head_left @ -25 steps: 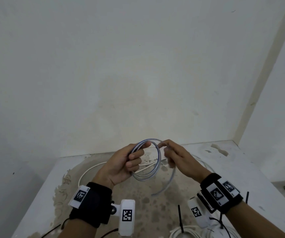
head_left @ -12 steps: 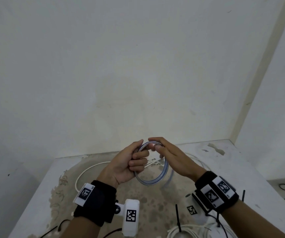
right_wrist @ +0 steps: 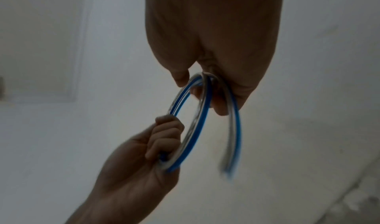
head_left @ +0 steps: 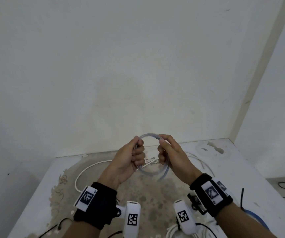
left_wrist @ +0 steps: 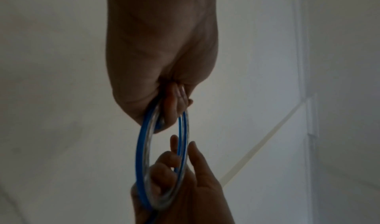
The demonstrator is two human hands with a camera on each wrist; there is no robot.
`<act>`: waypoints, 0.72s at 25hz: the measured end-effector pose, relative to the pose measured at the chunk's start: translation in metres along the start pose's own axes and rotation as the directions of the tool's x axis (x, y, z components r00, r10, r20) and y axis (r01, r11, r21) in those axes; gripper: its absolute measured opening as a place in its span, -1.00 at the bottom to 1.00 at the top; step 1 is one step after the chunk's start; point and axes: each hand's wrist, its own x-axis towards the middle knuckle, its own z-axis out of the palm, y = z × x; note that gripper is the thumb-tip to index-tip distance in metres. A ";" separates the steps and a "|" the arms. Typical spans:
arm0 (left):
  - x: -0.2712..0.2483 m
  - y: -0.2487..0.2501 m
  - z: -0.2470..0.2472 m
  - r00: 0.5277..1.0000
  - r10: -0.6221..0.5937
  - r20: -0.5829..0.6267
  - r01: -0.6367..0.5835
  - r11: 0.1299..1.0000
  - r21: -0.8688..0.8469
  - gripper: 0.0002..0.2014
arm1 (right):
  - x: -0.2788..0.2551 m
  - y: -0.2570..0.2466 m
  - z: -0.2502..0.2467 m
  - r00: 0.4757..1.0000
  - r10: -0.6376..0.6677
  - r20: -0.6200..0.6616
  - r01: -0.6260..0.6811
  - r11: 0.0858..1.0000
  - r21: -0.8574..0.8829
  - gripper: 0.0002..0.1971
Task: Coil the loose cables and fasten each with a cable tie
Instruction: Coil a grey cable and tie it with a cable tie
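Observation:
A blue-and-clear cable (head_left: 152,172) is wound into a small coil held in the air above the table. My left hand (head_left: 134,156) grips the coil's left side with curled fingers. My right hand (head_left: 165,152) grips the right side, thumb and forefinger pinching the top. The cable's short free end (head_left: 164,176) hangs below the right hand. In the left wrist view the coil (left_wrist: 144,146) runs from my left hand (left_wrist: 164,110) down to my right hand (left_wrist: 180,175). In the right wrist view the coil (right_wrist: 197,126) joins my right hand (right_wrist: 209,87) and left hand (right_wrist: 162,139).
A white cable (head_left: 90,169) lies looped on the stained table (head_left: 155,194) under my hands. More white cables (head_left: 171,231) and a blue cable (head_left: 258,219) lie near the front edge. Black cable ties (head_left: 242,198) stand at the right. Walls close in behind and right.
Both hands have moved apart to opposite sides of the coil. The right hand shifted from the coil's top to its right side, and the trailing end has become shorter.

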 end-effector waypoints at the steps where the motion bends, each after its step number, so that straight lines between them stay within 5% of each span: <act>1: 0.002 0.001 -0.001 0.999 0.039 -0.022 -0.041 0.995 -0.090 -0.64 | -0.002 0.003 0.002 0.999 0.043 -0.001 -0.042 0.996 0.080 -0.75; 4: 0.007 -0.001 -0.005 0.988 0.106 -0.108 -0.129 0.963 -0.235 -0.62 | -0.006 0.009 0.010 0.987 0.156 0.032 -0.158 0.938 0.307 -0.70; 8: 0.008 -0.025 0.001 0.965 0.100 -0.241 -0.148 0.970 -0.190 -0.60 | -0.004 0.006 0.021 0.970 0.234 -0.059 -0.173 0.845 0.506 -0.71; 12: 0.009 -0.031 -0.001 0.926 0.109 -0.362 -0.126 0.992 -0.023 -0.80 | -0.002 0.001 0.016 0.963 0.177 -0.204 -0.097 0.931 0.351 -0.70; 15: 0.008 -0.026 -0.006 0.902 0.129 -0.412 -0.064 0.984 0.167 -0.75 | -0.003 -0.002 0.009 0.965 0.143 -0.221 -0.098 0.975 0.200 -0.68; 18: 0.007 -0.024 -0.008 0.897 0.246 -0.366 -0.048 0.881 0.471 -0.70 | -0.003 -0.005 0.003 0.964 0.124 -0.234 -0.087 0.983 0.162 -0.67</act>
